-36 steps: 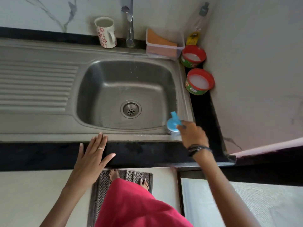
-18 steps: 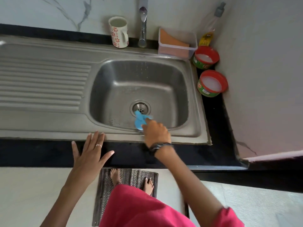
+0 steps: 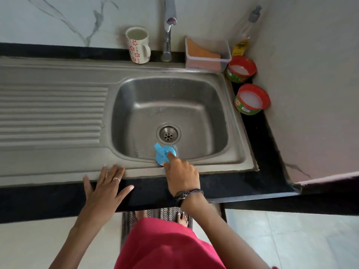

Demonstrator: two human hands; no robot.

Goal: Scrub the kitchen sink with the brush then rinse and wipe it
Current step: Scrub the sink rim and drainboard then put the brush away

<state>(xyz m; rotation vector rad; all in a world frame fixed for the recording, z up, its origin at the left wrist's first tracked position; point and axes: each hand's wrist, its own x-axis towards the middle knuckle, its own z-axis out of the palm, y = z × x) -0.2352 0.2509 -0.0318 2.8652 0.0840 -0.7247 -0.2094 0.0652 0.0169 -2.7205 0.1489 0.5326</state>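
A steel sink point(image 3: 236, 121) with a ribbed drainboard on its left sits in a black counter. The drain point(image 3: 168, 133) lies near the basin's front. My right hand point(image 3: 181, 176) grips a small blue brush point(image 3: 162, 154) and presses it against the basin's front wall, just below the drain. My left hand point(image 3: 105, 190) rests flat on the sink's front edge and the counter, fingers spread, holding nothing. The tap point(image 3: 168, 33) stands behind the basin; no water runs from it.
A flowered mug point(image 3: 138, 45) stands left of the tap. A clear tub point(image 3: 207, 55) holding an orange cloth sits right of it, then two red-rimmed tubs point(image 3: 240, 69) point(image 3: 252, 99) and a bottle point(image 3: 245, 32) in the corner by the wall. A mat point(image 3: 161, 213) lies underfoot.
My right hand carried the blue brush from the basin's front right corner leftward along the front wall to below the drain. The left hand stayed on the edge.
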